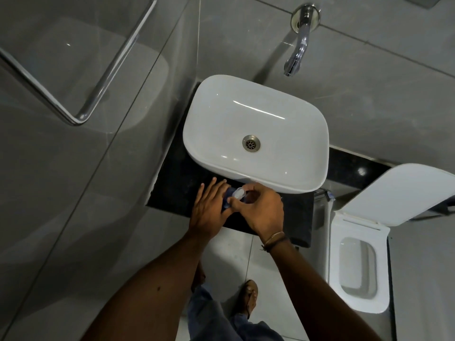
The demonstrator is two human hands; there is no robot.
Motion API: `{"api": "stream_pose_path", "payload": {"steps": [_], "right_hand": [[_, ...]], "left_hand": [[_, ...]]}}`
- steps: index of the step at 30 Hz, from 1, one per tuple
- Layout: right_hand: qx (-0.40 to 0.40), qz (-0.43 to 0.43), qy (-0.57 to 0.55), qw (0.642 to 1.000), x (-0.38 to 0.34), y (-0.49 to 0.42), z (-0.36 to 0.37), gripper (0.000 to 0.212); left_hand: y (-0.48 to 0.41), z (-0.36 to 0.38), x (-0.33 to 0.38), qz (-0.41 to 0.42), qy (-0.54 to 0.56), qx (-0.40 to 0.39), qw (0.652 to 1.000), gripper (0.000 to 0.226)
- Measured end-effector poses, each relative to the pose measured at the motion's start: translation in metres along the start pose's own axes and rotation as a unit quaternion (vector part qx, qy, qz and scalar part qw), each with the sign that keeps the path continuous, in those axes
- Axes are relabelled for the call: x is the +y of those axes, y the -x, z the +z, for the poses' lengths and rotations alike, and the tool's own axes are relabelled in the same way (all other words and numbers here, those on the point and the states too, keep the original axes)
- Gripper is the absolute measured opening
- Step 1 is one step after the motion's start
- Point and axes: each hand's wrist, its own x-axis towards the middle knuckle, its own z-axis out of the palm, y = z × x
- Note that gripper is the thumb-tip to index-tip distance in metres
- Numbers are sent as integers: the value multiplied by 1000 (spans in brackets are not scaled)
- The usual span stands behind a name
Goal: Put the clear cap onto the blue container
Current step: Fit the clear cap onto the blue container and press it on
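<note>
Here, everything happens just in front of the white basin (256, 134), on the dark counter (177, 183) it sits upon.

Left hand (209, 207): fingers (205, 190) extended and spread, palm laid against the left side of the blue container (227, 198). Not a closed grasp; reads as a flat brace, probably there to stop the container sliding or tipping while the cap goes on.

Right hand (261, 207): thumb and forefinger pinched on the clear cap (239, 193), other fingers curled in loosely. A fingertip pinch suits a small, light part and leaves room to turn or tilt it.

Cap sits directly over the top of the container, between the two hands, just in front of the basin's near rim. Whether it touches the container's mouth or hovers just above cannot be told; the cap is transparent and the fingers hide the joint. It looks slightly tilted.

Container itself mostly hidden. Only a dark blue patch shows between the hands; whether it stands on the counter or is lifted off it is unclear.

Judgement: the step in hand is alignment and seating. Cap not visibly pressed home. Next move likely calls for levelling the cap, then pressing or twisting down against the left hand's brace.

Risk: a crooked start, or the cap slipping toward the basin.

Thin band on the right wrist (277, 238).
</note>
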Motion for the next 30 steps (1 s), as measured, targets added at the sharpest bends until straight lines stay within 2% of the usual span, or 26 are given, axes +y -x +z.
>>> {"api": "stream_pose_path", "payload": {"steps": [5,13,15,17,20,24,30], "right_hand": [[-64,-71,-24,995,7,-6,-15,44],[-106,-108,-48,987,9,-13,-22,42],[-117,-113,-52,985,11,-13,-23,51],[-129,-109,-47,985,16,-13,-23,73],[-122,-54,-40,990,31,-13,-17,88],[-136,-3,-64,989,43,-11,0,77],[-136,-11,-126,983,55,-14,19,62]], "left_hand": [[1,-1,0,5,6,-2,1000,66],[1,-3,2,3,8,1,1000,66],[1,-2,1,4,7,1,1000,67],[1,-1,1,1,11,2,1000,69],[1,0,0,-17,37,5,999,71],[3,0,2,-52,95,-11,994,72],[4,-5,11,-67,155,-17,985,67]]}}
